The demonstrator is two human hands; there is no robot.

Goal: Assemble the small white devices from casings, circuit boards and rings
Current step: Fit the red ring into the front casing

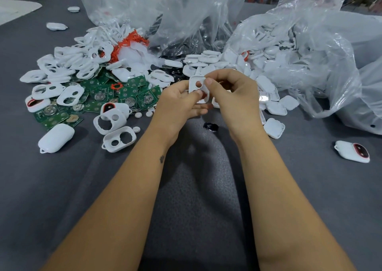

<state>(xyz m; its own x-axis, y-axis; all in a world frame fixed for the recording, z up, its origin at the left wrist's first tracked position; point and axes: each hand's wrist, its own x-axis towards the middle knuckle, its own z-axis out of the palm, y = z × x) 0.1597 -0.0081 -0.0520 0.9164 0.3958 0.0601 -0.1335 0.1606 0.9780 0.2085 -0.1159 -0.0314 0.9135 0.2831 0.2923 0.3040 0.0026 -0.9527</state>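
I see a small white casing (197,88) held up between both hands, above the middle of the worktop (310,188). It is a glossy rounded plastic shell with a round hole through its face; a finger shows through that hole, and a bit of red shows at its lower edge, though I cannot tell what the red part is. My left hand (177,103) grips the casing from below and behind, thumb pressed on its lower face. My right hand (231,93) pinches its upper right edge with thumb and forefinger, the other fingers curled. Both hands are closed on the same piece. To the left lies a heap of green circuit boards (124,94), flat and square-cornered, several carrying round metal coin-cell holders. Over and around them sit white casing fronts (70,94), each with one large and one small cutout. Behind those lies a tangle of orange-red rings (129,42). To the right, smooth white casing backs (275,107) spill from a crumpled clear plastic bag (310,53). One closed white device (55,137) lies near the left edge, and another with a dark red-rimmed window (352,151) lies well apart on the right. The worktop cover is dark grey fabric with a fine weave.
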